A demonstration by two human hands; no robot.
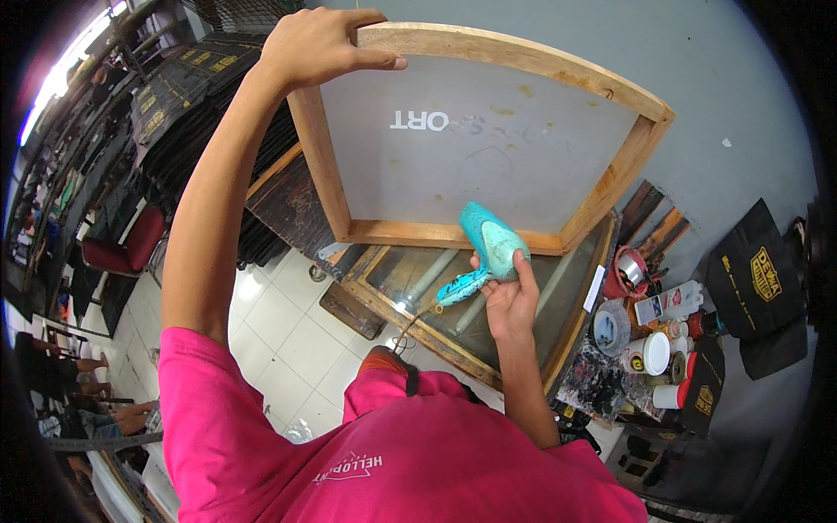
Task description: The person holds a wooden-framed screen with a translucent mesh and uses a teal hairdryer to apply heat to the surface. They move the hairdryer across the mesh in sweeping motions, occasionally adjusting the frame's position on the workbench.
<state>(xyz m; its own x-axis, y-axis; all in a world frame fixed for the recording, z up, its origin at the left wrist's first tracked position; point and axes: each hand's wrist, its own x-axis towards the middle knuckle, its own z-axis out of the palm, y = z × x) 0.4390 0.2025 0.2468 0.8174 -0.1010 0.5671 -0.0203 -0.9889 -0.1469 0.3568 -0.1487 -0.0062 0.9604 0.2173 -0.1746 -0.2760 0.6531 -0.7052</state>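
A wooden-framed printing screen (514, 50) stands on its lower edge in front of me, its pale mesh marked with white lettering and yellowish spots. My left hand (316, 42) grips its upper left corner, thumb over the near face. Low in front of the mesh, my right hand (510, 301) holds a turquoise hair dryer (495, 240) by its rounded body. The dryer's handle points down to the left, and a cord trails from its end. Its narrower end tilts up toward the mesh; whether they touch, I cannot tell. Some right-hand fingers are hidden behind the dryer.
Beneath the screen lies a glass-topped, wood-edged table (392, 305) with tubes inside. At right are a pink bucket (621, 277), a white tub (647, 355), a plastic bottle (670, 302) and dark printed bags (757, 279). Dark stacks (205, 91) and a red chair (131, 247) stand left.
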